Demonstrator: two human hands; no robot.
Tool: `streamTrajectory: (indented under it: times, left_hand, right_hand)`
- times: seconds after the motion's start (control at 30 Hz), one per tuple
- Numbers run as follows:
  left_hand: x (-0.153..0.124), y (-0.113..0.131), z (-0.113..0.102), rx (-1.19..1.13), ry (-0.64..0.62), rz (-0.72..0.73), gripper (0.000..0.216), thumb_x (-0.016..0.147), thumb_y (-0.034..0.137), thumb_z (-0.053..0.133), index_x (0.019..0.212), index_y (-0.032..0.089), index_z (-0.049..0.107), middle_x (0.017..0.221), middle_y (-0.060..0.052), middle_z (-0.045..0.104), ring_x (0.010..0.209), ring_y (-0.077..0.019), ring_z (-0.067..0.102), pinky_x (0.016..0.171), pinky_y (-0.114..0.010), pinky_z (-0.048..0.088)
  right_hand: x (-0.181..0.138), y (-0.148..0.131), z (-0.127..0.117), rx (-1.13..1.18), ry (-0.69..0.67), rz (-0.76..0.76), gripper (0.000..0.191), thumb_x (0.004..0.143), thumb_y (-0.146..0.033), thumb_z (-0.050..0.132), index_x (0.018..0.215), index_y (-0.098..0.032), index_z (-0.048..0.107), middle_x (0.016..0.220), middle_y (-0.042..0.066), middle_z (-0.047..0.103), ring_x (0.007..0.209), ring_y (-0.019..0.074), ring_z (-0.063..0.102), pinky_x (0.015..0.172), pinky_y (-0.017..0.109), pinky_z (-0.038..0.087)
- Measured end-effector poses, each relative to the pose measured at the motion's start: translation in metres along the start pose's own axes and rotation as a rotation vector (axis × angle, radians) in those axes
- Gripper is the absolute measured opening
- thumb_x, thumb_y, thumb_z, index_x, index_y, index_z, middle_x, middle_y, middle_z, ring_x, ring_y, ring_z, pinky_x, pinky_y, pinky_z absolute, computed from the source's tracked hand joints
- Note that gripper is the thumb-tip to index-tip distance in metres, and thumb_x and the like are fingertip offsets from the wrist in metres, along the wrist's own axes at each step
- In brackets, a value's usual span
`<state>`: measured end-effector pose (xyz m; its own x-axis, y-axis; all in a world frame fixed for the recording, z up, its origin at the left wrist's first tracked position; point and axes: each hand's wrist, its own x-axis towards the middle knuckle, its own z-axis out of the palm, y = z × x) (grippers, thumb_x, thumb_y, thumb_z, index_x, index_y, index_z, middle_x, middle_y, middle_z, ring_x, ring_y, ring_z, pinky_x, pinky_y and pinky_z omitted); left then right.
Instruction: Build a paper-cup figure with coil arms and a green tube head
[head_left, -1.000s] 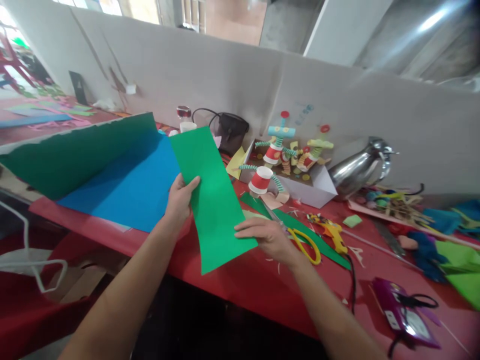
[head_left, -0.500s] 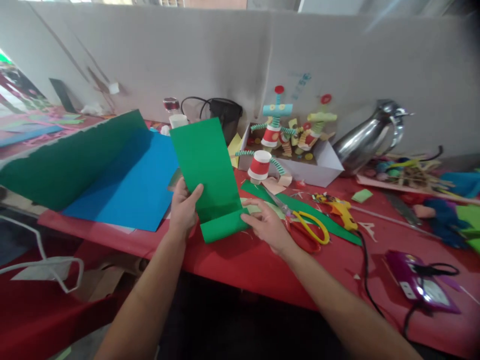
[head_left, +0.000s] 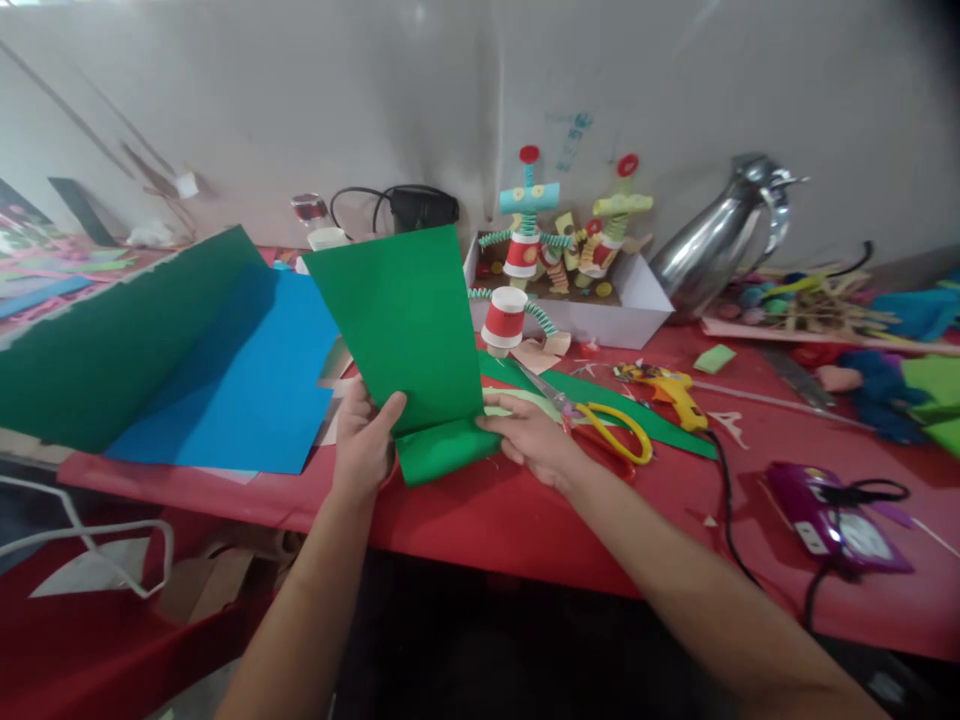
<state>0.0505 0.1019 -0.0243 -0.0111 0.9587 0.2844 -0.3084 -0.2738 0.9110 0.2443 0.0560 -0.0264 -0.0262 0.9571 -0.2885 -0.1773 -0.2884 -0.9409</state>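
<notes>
Over the near edge of the red table (head_left: 525, 530), your left hand (head_left: 364, 445) and right hand (head_left: 529, 440) each pinch a lower corner of the green paper strip (head_left: 401, 320), whose bottom end is folded up toward you. The strip leans back upright, with the blue sheet (head_left: 247, 380) to its left and the yellow-handled scissors (head_left: 611, 435) just beside your right hand.

On the red table (head_left: 525, 530) we saw yellow-handled scissors (head_left: 611, 432), a glue gun (head_left: 667, 385), a steel jug (head_left: 716, 240), a white box (head_left: 626, 310) of paper-cup figures, and a blue sheet (head_left: 247, 380).
</notes>
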Motion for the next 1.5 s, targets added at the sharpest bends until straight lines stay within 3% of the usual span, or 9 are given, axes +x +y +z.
streamTrajectory:
  times: [0.17, 0.37, 0.47, 0.57, 0.77, 0.9, 1.0, 1.2, 1.5]
  left_hand:
    - [-0.004, 0.002, 0.0, 0.001, -0.043, -0.037, 0.046, 0.074, 0.025, 0.076, 0.117, 0.028, 0.061, 0.123, -0.006, 0.068, 0.119, -0.0257, 0.06, 0.102, -0.039, 0.049]
    - [-0.025, 0.004, -0.023, -0.006, -0.191, 0.005, 0.079, 0.07, 0.009, 0.071, 0.136, 0.044, 0.046, 0.135, -0.003, 0.06, 0.118, -0.0232, 0.061, 0.096, -0.037, 0.053]
    - [-0.032, -0.001, -0.044, 0.206, -0.303, 0.054, 0.048, 0.075, 0.009, 0.065, 0.114, 0.036, 0.069, 0.142, -0.004, 0.054, 0.123, -0.0246, 0.058, 0.096, -0.036, 0.053]
    - [-0.035, -0.004, -0.059, 0.511, -0.339, 0.136, 0.032, 0.078, 0.009, 0.062, 0.099, 0.028, 0.078, 0.124, -0.007, 0.066, 0.114, -0.0228, 0.063, 0.095, -0.033, 0.053]
    - [-0.039, -0.004, -0.056, 0.648, -0.16, 0.186, 0.026, 0.077, 0.013, 0.063, 0.087, 0.029, 0.081, 0.099, -0.004, 0.076, 0.092, -0.02, 0.07, 0.084, -0.031, 0.056]
    - [-0.037, -0.007, -0.053, 0.458, 0.028, 0.065, 0.017, 0.073, 0.017, 0.07, 0.084, 0.025, 0.081, 0.095, -0.005, 0.076, 0.092, -0.0223, 0.07, 0.079, -0.031, 0.056]
    - [-0.036, -0.01, -0.053, 0.289, 0.069, -0.03, 0.018, 0.068, 0.019, 0.076, 0.086, 0.022, 0.08, 0.096, -0.006, 0.077, 0.09, -0.0241, 0.07, 0.075, -0.032, 0.056]
    - [-0.033, -0.01, -0.046, 0.055, 0.139, -0.066, 0.033, 0.062, 0.015, 0.081, 0.094, 0.022, 0.075, 0.09, -0.002, 0.075, 0.073, -0.0146, 0.067, 0.062, -0.022, 0.053]
    - [-0.029, -0.002, -0.043, -0.133, 0.193, -0.179, 0.048, 0.057, 0.016, 0.086, 0.099, 0.023, 0.066, 0.069, 0.002, 0.071, 0.053, -0.009, 0.06, 0.054, -0.019, 0.048]
  right_hand:
    - [0.003, 0.0, -0.003, 0.062, -0.027, 0.033, 0.017, 0.068, -0.026, 0.073, 0.076, -0.018, 0.061, 0.056, -0.009, 0.054, 0.03, 0.0009, 0.029, 0.034, 0.022, 0.012]
    - [0.006, -0.002, -0.01, 0.144, 0.005, 0.064, 0.021, 0.067, -0.024, 0.072, 0.062, -0.019, 0.052, 0.046, -0.012, 0.04, 0.031, 0.0015, 0.026, 0.035, 0.022, 0.012]
    - [0.005, -0.005, -0.009, 0.121, 0.02, 0.088, 0.025, 0.067, -0.022, 0.072, 0.059, -0.02, 0.048, 0.041, -0.013, 0.034, 0.03, 0.002, 0.025, 0.035, 0.022, 0.013]
    - [0.003, -0.006, -0.004, 0.085, -0.003, 0.101, 0.022, 0.069, -0.021, 0.07, 0.06, -0.02, 0.05, 0.04, -0.013, 0.035, 0.029, 0.0019, 0.025, 0.035, 0.021, 0.012]
    - [-0.002, -0.01, -0.001, 0.042, -0.059, 0.117, 0.023, 0.073, -0.023, 0.068, 0.059, -0.019, 0.05, 0.042, -0.012, 0.036, 0.031, 0.0022, 0.026, 0.034, 0.021, 0.013]
    - [-0.003, -0.01, -0.005, -0.053, -0.112, 0.023, 0.008, 0.076, -0.024, 0.064, 0.082, -0.018, 0.065, 0.06, -0.004, 0.058, 0.038, 0.0046, 0.038, 0.035, 0.019, 0.022]
    - [-0.001, -0.002, -0.005, -0.092, -0.117, -0.181, 0.039, 0.068, -0.02, 0.07, 0.107, -0.026, 0.065, 0.087, -0.002, 0.066, 0.058, 0.0081, 0.055, 0.049, 0.019, 0.042]
    - [0.01, 0.01, 0.012, -0.122, 0.033, -0.385, 0.014, 0.07, -0.034, 0.072, 0.074, -0.021, 0.069, 0.073, -0.001, 0.067, 0.067, 0.0145, 0.059, 0.062, 0.027, 0.047]
    - [0.01, 0.008, 0.026, -0.103, 0.058, -0.418, 0.016, 0.07, -0.034, 0.071, 0.077, -0.02, 0.067, 0.072, 0.0, 0.068, 0.066, 0.0155, 0.061, 0.062, 0.028, 0.048]
